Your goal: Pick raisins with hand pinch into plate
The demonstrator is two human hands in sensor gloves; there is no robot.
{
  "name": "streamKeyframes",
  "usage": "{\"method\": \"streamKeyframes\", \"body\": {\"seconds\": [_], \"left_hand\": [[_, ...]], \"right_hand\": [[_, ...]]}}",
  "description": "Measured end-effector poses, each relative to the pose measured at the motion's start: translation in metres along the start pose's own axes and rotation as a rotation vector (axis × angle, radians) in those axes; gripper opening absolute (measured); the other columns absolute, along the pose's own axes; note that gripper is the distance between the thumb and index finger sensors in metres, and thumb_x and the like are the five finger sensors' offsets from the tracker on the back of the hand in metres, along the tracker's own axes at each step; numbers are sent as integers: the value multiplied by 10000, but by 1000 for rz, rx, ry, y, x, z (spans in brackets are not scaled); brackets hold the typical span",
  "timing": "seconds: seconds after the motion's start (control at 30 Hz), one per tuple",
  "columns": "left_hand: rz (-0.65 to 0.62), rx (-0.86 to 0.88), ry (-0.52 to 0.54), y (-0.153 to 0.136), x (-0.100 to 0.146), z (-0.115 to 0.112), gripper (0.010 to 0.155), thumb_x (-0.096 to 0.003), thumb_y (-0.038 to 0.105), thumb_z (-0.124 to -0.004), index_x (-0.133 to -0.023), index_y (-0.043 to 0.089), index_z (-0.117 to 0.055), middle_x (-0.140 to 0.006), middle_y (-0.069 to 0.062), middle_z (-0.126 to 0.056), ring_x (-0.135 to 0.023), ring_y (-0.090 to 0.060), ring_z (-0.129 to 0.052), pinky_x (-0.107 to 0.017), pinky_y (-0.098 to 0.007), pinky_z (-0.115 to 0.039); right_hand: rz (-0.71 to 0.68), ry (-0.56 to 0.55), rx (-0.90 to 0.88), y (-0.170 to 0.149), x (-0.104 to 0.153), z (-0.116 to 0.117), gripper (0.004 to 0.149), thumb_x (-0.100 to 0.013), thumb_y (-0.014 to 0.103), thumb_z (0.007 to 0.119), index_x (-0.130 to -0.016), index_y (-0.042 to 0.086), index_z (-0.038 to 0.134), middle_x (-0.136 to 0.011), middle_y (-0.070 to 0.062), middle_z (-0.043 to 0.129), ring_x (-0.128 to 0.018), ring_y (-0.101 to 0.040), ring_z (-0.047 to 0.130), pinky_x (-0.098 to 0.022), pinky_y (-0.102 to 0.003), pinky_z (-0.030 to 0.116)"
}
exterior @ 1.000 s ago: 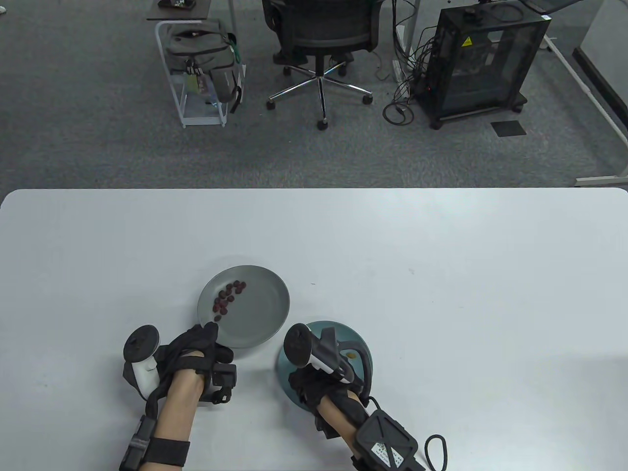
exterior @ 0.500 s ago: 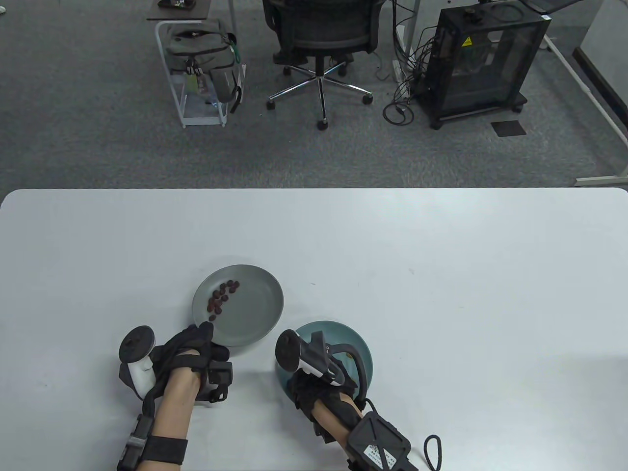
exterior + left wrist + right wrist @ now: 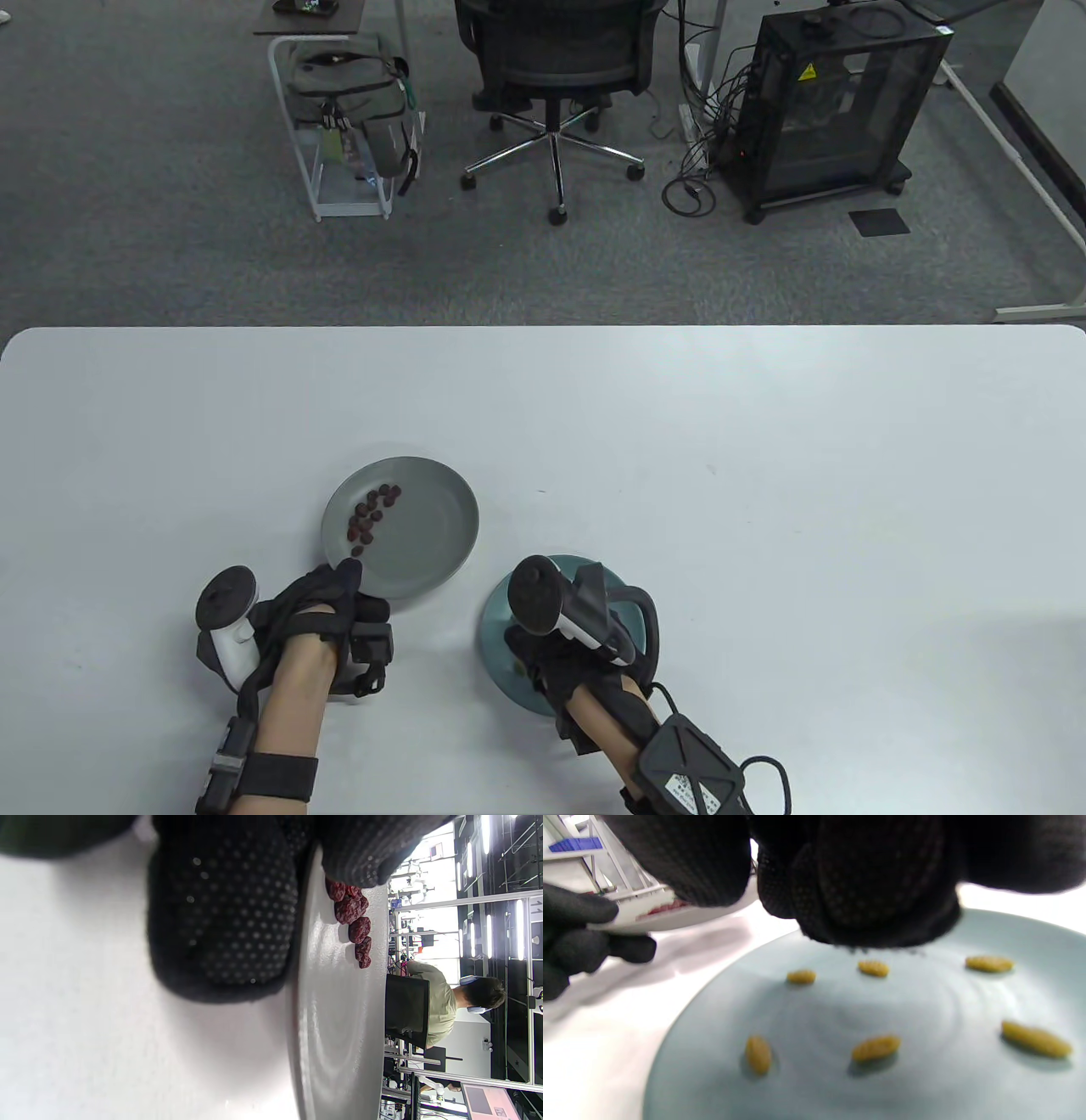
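Observation:
A grey plate holds several dark red raisins along its left side. My left hand grips the plate's near-left rim, thumb on top; the left wrist view shows the hand, the plate and the raisins. My right hand hovers over a teal plate. In the right wrist view its fingertips are bunched together just above that plate, which holds several yellow raisins. Whether they pinch a raisin is hidden.
The two plates sit close together near the front of the white table. An office chair, a rack with a bag and a black cabinet stand on the floor beyond the far edge.
My left hand has slid the grey plate a little to the left. My right hand shifted left, then back right over the teal plate.

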State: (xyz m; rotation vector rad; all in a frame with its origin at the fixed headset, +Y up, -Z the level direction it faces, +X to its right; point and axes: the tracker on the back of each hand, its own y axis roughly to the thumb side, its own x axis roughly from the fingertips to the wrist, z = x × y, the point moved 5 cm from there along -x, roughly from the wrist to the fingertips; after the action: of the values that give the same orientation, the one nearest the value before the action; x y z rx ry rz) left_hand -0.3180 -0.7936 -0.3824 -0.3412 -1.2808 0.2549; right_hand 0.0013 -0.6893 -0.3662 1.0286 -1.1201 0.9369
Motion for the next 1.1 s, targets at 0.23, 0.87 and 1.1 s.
{"method": "streamKeyframes", "body": {"seconds": [0.23, 0.87, 1.1], "left_hand": [[32, -20, 11, -7, -4, 5, 557, -464, 281, -823, -798, -158, -747, -619, -232, -1079, -235, -255, -1133, -125, -391, -878], [63, -90, 34, -10, -7, 11, 553, -460, 305, -853, -780, -140, -782, -580, -186, -1111, -199, -250, -1143, -104, -392, -882], [57, -152, 23, -9, -11, 14, 538, -466, 317, -860, -769, -124, -806, -528, -163, -1132, -150, -242, -1137, -82, -387, -882]], "right_hand": [[-7, -77, -32, -9, 6, -33, 523, -434, 490, 876, -792, 110, 904, -590, -111, 1045, -275, -198, 1060, -245, -383, 921], [39, -157, -80, -82, 29, -88, 531, -446, 502, 854, -799, 108, 902, -606, -120, 1043, -288, -211, 1064, -258, -392, 920], [53, -167, -116, -99, 29, -92, 532, -451, 505, 843, -800, 108, 902, -607, -121, 1043, -295, -215, 1063, -260, -395, 919]]}}
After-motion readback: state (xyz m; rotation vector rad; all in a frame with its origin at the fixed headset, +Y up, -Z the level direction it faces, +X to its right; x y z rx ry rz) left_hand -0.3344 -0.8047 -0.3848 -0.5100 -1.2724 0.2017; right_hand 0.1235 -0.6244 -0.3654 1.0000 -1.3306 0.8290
